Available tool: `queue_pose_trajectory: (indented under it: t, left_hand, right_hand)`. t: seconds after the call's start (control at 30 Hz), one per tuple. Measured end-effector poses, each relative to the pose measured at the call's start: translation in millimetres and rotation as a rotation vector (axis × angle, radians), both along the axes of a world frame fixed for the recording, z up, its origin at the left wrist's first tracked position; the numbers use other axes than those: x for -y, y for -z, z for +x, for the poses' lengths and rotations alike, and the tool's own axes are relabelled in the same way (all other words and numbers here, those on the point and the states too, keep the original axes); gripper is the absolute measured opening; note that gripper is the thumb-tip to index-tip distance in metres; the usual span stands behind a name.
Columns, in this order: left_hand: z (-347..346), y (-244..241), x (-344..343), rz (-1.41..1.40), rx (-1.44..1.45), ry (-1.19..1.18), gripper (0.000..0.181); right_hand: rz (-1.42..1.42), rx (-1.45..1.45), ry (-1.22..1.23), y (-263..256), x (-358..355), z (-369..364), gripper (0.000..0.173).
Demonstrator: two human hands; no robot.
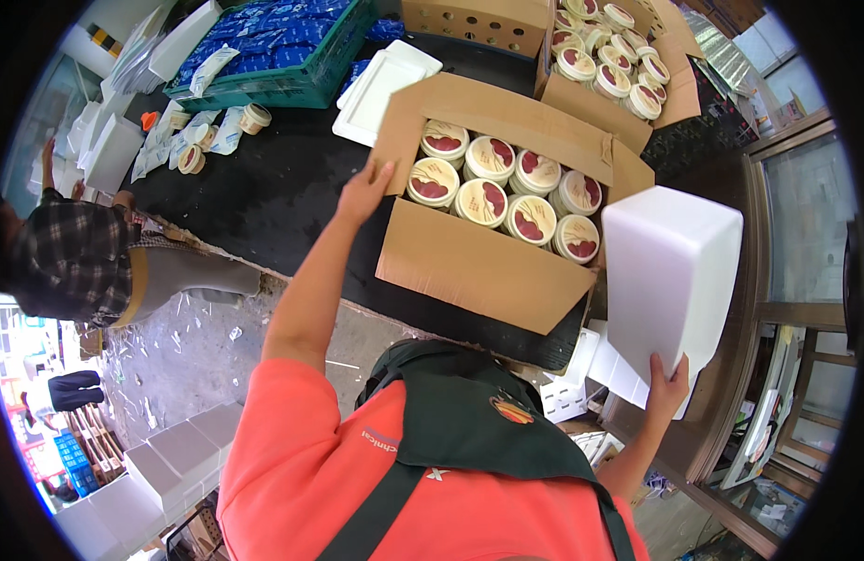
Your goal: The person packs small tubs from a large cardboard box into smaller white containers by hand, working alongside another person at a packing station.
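Observation:
A cardboard box [484, 263] lies with its flaps spread, holding several round tubs [481, 201] in two rows. The tubs have cream lids printed with dark red shapes. At the box's left side, my left hand [364, 194] grips the edge of a flap, the thumb on top and some fingers hidden. A white foam box [673, 270] is tilted up at the right of the cardboard box. My right hand [669, 387] grips its lower end, with the fingers spread along the foam.
Behind stands another open carton [593, 116] of similar tubs. White foam lids [383, 91] lie beside a green crate [284, 88] of blue packs. Loose tubs [255, 118] and ice packs sit on the black table [263, 189]. A person [74, 259] stands at the left.

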State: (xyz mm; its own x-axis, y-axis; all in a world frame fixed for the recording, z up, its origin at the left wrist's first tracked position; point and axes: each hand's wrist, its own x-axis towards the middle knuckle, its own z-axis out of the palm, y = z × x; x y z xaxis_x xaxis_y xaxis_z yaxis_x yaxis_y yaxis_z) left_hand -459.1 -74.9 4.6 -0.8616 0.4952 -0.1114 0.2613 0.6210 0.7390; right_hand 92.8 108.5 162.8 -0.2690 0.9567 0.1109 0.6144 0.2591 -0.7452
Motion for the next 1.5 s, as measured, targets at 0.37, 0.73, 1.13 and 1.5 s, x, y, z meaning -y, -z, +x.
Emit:
queue_pose_trajectory:
  t: [0.37, 0.73, 1.13, 1.5]
  left_hand:
    - [-54.5, 27.9, -16.2, -0.069, -0.511, -0.171, 0.051]
    - [-244.5, 29.7, -61.0, -0.245, -0.110, -0.071, 0.126]
    - [-201.0, -77.4, -48.1, -0.016, -0.396, -0.150, 0.069]
    - [-442.9, -120.3, -13.4, -0.359, -1.094, -0.233, 0.072]
  right_hand:
    - [-0.136, -0.086, -0.010, 10.1, 1.7, -20.3, 0.027]
    - [-0.034, 0.094, 0.070, -11.0, 21.2, -44.1, 0.027]
    - [-0.107, 0.070, 0.185, -9.5, 24.3, -20.8, 0.030]
    - [0.252, 0.305, 0.741, 0.7, 23.0, 19.4, 0.053]
